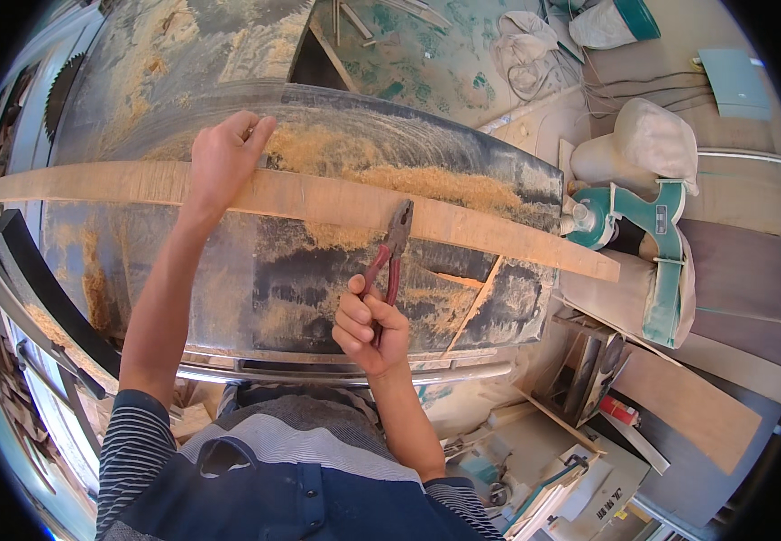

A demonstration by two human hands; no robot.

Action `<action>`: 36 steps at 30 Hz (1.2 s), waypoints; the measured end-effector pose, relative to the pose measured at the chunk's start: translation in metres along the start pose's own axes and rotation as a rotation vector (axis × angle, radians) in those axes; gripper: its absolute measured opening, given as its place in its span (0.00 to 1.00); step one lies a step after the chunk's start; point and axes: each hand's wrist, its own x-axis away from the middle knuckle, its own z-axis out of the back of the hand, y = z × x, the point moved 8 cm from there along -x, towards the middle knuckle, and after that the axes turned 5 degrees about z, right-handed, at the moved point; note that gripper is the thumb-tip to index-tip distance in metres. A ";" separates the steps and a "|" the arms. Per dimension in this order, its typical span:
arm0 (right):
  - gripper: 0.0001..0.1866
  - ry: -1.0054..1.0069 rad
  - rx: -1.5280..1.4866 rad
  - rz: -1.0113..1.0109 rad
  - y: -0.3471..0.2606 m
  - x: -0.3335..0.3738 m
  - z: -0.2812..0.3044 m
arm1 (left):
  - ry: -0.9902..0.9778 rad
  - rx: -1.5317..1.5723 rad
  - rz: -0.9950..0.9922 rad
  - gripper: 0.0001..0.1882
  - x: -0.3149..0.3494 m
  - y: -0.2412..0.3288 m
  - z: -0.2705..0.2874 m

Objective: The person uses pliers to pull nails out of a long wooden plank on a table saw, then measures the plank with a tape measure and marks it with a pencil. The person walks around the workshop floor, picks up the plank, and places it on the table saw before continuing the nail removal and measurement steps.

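Note:
A long wooden strip [336, 200] lies across the sawdust-covered table from the far left to past its right edge. My left hand [226, 160] is closed over the left half of the strip, its fingers curled at the far edge and mostly hidden from me. In my right hand [372, 332] is a pair of pliers [394, 243] with dark red handles and a grey metal head. The pliers point away from me, with their head over the strip; whether the tip touches the wood I cannot tell.
Sawdust covers much of the dark worktable [219, 288]. A toothed saw blade [59, 95] stands at the far left, near a curved black bar [48, 288]. On the right are a green machine [668, 243], a pale bag [656, 135] and leaning boards [688, 406]. Cables run across the floor behind.

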 end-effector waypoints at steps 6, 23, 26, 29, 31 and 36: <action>0.07 0.495 0.451 -0.081 -0.038 0.027 0.016 | -0.011 0.160 0.101 0.16 0.000 -0.006 0.000; 0.34 0.227 0.637 -0.017 -0.020 0.005 -0.008 | 0.038 0.459 0.165 0.15 0.001 -0.019 0.006; 0.37 0.194 0.608 -0.037 -0.013 0.005 -0.009 | 0.069 0.611 0.171 0.15 0.006 -0.021 0.015; 0.38 0.148 0.540 -0.077 -0.007 0.011 -0.009 | 0.091 0.680 0.159 0.15 0.022 -0.017 0.029; 0.38 0.151 0.532 -0.065 -0.009 0.016 -0.006 | 0.080 0.686 0.070 0.14 0.057 -0.007 0.041; 0.37 0.166 0.477 -0.015 -0.023 0.024 -0.001 | -0.498 0.697 0.250 0.12 0.162 0.019 -0.045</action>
